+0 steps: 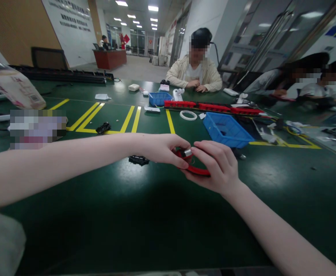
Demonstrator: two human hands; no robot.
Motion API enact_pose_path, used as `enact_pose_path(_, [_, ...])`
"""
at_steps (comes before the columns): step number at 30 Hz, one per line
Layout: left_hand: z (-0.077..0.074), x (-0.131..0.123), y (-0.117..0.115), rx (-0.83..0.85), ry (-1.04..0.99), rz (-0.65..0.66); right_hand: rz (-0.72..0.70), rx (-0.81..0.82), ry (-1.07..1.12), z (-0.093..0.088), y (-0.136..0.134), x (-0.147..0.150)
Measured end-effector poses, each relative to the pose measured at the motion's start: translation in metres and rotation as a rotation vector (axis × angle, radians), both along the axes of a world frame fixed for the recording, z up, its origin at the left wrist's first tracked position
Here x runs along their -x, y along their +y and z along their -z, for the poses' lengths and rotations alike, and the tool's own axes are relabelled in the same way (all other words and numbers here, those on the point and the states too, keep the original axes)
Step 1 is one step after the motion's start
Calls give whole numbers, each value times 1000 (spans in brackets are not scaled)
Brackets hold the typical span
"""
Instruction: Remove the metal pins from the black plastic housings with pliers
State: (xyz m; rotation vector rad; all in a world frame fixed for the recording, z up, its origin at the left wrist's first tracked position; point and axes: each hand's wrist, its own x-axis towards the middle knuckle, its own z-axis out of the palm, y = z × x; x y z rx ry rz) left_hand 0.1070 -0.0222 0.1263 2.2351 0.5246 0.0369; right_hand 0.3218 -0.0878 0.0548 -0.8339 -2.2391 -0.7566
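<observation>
Above the green table (pixel 145 222), both hands come together around a red curved part (pixel 200 171). My left hand (pixel 168 148) is closed on its left end, thumb along the near side. My right hand (pixel 219 165) wraps the other end, its fingertips close to a small silver cylindrical piece (pixel 187 152) at the top of the red part. Much of the red part is hidden by fingers, so whether the silver piece is fixed to it I cannot tell. Just below my left wrist lies a black openwork plastic part (pixel 139 160).
A blue bin (pixel 228 141) stands beyond my right hand, near a white ring (pixel 182 115). Farther back are a long red strip (pixel 196 105) and a small blue basket (pixel 160 99). A bottle (pixel 21 90) tilts at left. A person (pixel 195 71) sits opposite.
</observation>
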Motion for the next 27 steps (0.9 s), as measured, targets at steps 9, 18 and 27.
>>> enact_pose_path(9, [7, -4, 2, -12, 16, -15, 63, 38, -62, 1, -3, -1])
enact_pose_path(18, [13, -3, -3, 28, 42, -90, 46, 23, -73, 3, -3, 1])
enact_pose_path(27, [18, 32, 13, -186, -250, -324, 66, 21, -25, 4, -4, 2])
